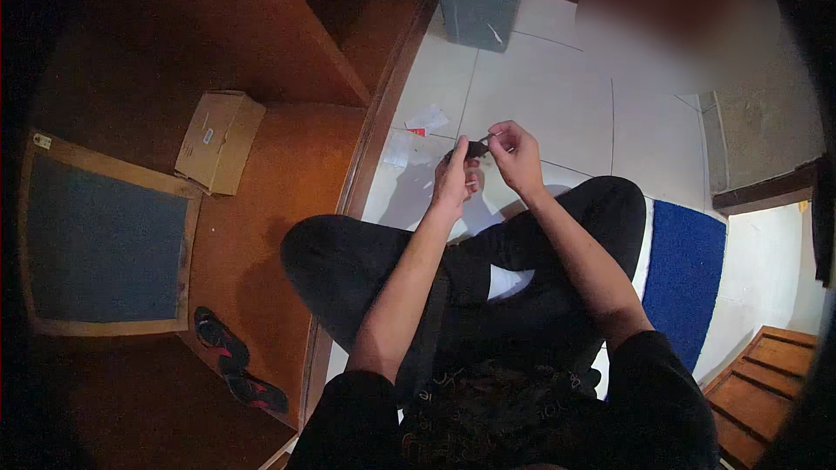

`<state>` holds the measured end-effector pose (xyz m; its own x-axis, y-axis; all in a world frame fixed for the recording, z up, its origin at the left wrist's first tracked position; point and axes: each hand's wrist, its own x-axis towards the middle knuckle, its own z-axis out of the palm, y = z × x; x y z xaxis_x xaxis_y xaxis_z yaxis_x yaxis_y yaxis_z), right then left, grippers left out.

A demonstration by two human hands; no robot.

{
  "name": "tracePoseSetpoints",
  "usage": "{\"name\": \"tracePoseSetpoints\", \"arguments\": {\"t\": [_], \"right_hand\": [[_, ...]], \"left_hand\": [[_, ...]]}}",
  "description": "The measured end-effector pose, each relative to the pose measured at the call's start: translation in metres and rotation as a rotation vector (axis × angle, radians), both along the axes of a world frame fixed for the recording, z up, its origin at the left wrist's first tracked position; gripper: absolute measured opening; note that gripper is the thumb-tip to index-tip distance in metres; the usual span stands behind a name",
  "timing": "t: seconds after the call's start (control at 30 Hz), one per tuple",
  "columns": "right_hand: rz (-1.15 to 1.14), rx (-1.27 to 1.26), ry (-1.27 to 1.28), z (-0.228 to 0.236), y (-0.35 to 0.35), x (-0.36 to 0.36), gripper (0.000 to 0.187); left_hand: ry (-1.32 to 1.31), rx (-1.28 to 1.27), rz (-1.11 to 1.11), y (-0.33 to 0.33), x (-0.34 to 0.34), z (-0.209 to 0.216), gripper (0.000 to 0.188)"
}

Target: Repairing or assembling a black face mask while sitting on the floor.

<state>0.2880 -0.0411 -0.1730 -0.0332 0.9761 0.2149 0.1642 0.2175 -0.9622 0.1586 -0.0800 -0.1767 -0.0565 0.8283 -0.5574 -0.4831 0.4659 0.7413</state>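
My left hand (pixel 451 184) is closed around a small black object (pixel 475 149), its thumb lying along the near side. What kind of thing it is I cannot tell at this size. Beside it my right hand (pixel 517 162) pinches with thumb and forefinger at the object's right end; what lies between those fingertips is too small to make out. Both hands are held in front of my crossed legs, over the white tiled floor (pixel 557 113). Just left of them, a small white packet with a red corner (pixel 427 120) and a pale, see-through wrapper (pixel 397 150) lie on the tiles.
A grey bin (pixel 482 0) stands ahead. On the left, a brown wooden platform (pixel 287 165) holds a cardboard box (pixel 219 143), a wood-framed dark board (pixel 104 239) and black-and-red sandals (pixel 228 352). A blue mat (pixel 688 278) lies right of my knee, near a slatted wooden piece (pixel 766 383).
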Motion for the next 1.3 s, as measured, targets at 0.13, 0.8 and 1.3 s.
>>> {"name": "tracePoseSetpoints", "arguments": {"t": [0.13, 0.8, 1.3], "right_hand": [[0.001, -0.035, -0.041, 0.003, 0.0, 0.0, 0.013], [0.105, -0.06, -0.171, -0.01, 0.006, 0.001, 0.022], [0.157, 0.027, -0.322, -0.015, 0.006, 0.002, 0.023]], "left_hand": [[0.013, -0.034, 0.008, 0.0, -0.001, -0.004, 0.043], [0.416, 0.222, 0.019, 0.006, 0.001, -0.033, 0.024], [0.223, 0.17, 0.03, 0.003, 0.0, -0.016, 0.028]]}}
